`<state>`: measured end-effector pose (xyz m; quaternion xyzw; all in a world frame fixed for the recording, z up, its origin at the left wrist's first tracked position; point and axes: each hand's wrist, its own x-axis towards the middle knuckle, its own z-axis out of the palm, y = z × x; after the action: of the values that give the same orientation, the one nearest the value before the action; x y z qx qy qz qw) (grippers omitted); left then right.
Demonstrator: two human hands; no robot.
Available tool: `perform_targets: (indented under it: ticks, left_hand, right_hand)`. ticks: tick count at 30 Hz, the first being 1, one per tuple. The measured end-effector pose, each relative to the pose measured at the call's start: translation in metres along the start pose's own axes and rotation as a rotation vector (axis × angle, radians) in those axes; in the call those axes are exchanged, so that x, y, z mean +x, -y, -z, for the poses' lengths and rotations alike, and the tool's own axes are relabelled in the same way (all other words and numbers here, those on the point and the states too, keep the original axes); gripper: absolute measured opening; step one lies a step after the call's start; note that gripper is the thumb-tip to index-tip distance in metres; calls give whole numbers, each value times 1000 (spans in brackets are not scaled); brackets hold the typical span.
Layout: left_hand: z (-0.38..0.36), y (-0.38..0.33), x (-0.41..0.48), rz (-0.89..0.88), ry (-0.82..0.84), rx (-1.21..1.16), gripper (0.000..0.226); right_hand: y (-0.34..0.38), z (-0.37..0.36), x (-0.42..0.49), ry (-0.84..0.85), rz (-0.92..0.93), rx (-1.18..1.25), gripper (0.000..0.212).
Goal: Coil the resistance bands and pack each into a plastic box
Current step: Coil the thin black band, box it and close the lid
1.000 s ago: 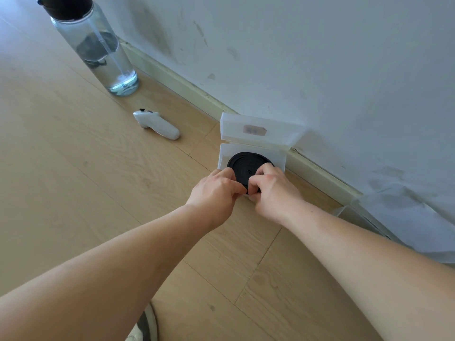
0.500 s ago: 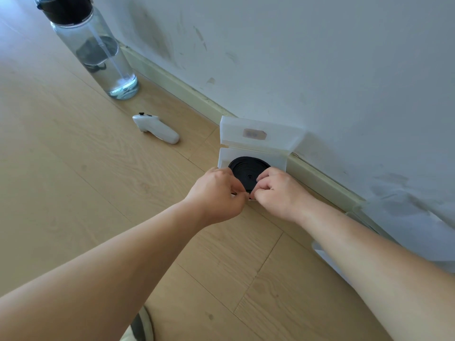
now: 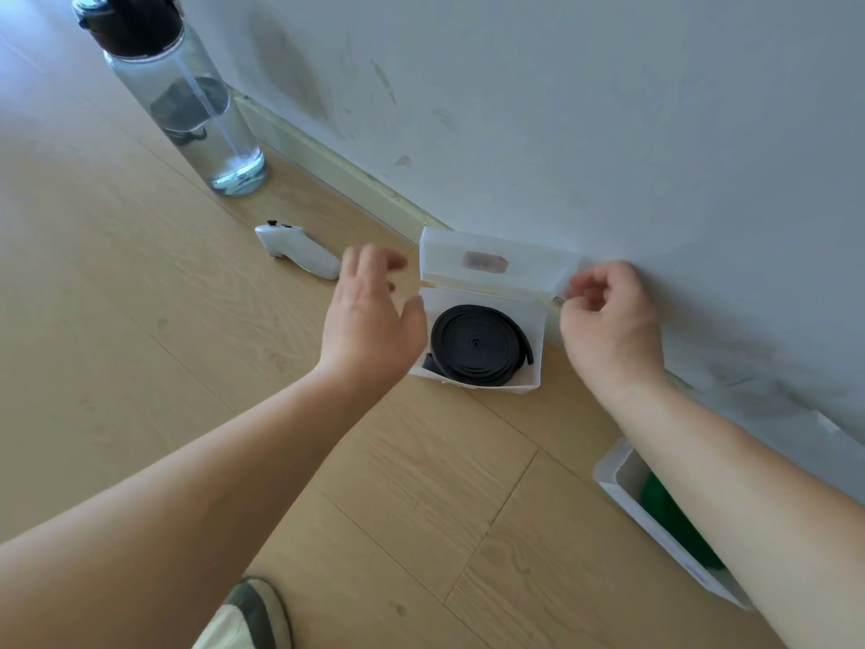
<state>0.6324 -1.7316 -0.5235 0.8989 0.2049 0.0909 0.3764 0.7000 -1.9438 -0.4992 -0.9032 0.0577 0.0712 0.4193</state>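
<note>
As the coiled band [image 3: 477, 344] lies boxed between them, left fingers [image 3: 374, 263] spread; right fingers [image 3: 593, 287] curl, grip unclear.

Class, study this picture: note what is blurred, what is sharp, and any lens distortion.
Head view: the left hand has its fingers smeared by motion blur; the coiled black band is sharp; the wide lens tilts the water bottle.
</note>
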Motion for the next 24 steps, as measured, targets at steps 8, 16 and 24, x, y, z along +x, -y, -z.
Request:
perform_targets:
  ticks: [8, 16, 24]
  left_hand:
    - [4, -32, 3, 58, 147, -208, 57]
    - [-3, 8, -49, -3, 199, 7, 25]
    - [-16, 10, -54, -18, 297, 153, 42]
  right_hand:
    - [14, -7, -10, 27, -147, 195, 27]
    - [-25, -5, -30, 230, 152, -188, 20]
    - [-13, -32, -10, 566, 396, -683, 58]
